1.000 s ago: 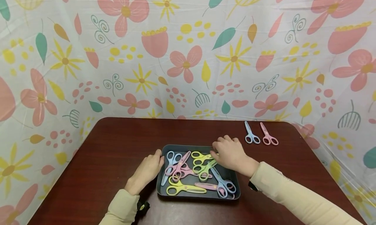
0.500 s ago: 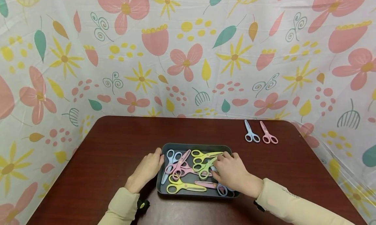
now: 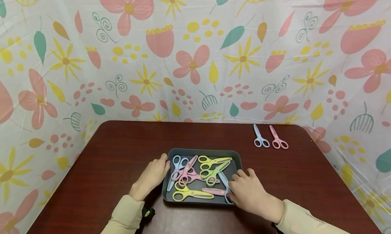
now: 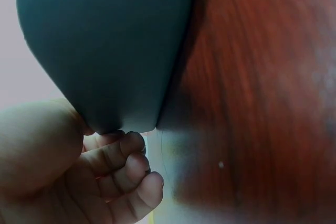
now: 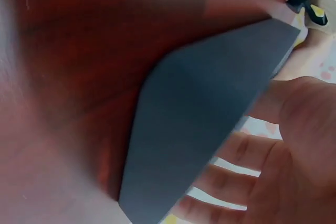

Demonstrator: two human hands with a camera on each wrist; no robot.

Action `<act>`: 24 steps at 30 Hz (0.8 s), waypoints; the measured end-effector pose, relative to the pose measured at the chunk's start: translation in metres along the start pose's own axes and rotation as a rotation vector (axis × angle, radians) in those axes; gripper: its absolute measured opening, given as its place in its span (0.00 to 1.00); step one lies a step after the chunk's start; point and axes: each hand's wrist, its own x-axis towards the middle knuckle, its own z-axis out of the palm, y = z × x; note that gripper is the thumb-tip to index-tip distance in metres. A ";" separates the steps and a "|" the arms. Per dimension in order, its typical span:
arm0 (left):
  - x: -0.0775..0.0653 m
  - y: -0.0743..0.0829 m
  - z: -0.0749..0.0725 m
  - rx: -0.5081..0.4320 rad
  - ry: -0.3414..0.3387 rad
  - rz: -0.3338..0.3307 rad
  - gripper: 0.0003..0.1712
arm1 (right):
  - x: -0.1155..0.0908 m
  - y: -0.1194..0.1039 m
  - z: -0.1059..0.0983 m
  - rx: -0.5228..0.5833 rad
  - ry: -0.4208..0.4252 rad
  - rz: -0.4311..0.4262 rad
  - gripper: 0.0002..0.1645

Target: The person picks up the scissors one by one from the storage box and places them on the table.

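Observation:
A dark grey tray (image 3: pixel 201 202) stands on the table, holding several pairs of blue, pink, yellow and green scissors. My left hand (image 3: pixel 152 174) grips the tray at its left side, fingers bent at the wall in the left wrist view. My right hand (image 3: pixel 252 195) reaches over the tray's right rim, close over the blue scissors (image 3: pixel 224 179), covering part of their handles. In the right wrist view the fingers (image 5: pixel 231 182) are spread and fairly straight, their tips hidden behind the tray wall. Pink scissors (image 3: pixel 213 191) lie beside the blue pair, partly covered.
Outside the tray, another pair of blue scissors (image 3: pixel 259 137) and a pair of pink scissors (image 3: pixel 277 138) lie side by side at the back right of the brown table (image 3: pixel 128 139). Behind the table hangs a flower-patterned sheet (image 3: pixel 195 91).
My right hand has moved from the tray's back right corner, down over its right side to the blue scissors' handles. The left hand stays at the tray's left side.

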 end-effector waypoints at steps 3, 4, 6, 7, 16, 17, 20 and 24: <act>0.000 -0.001 0.000 0.005 -0.003 -0.001 0.07 | -0.002 -0.002 0.002 0.009 -0.029 0.007 0.19; 0.000 -0.001 0.000 0.005 -0.004 -0.001 0.07 | -0.002 -0.003 0.002 0.008 -0.034 0.012 0.19; 0.000 -0.001 0.000 0.007 -0.001 0.005 0.07 | -0.002 -0.003 0.002 0.007 -0.037 0.026 0.20; 0.000 -0.001 0.000 0.007 -0.002 0.007 0.07 | -0.002 -0.003 0.003 0.007 -0.038 0.031 0.21; -0.001 -0.002 0.002 0.007 0.005 0.010 0.07 | 0.001 -0.002 0.004 0.038 -0.086 0.054 0.25; -0.001 -0.002 0.002 0.006 0.007 0.011 0.07 | 0.002 -0.002 0.004 0.045 -0.091 0.058 0.25; -0.001 -0.003 0.002 0.012 0.010 0.015 0.07 | 0.002 -0.002 0.005 0.064 -0.096 0.064 0.23; -0.001 -0.002 0.001 0.018 0.012 0.018 0.07 | 0.002 -0.002 0.005 0.063 -0.073 0.060 0.21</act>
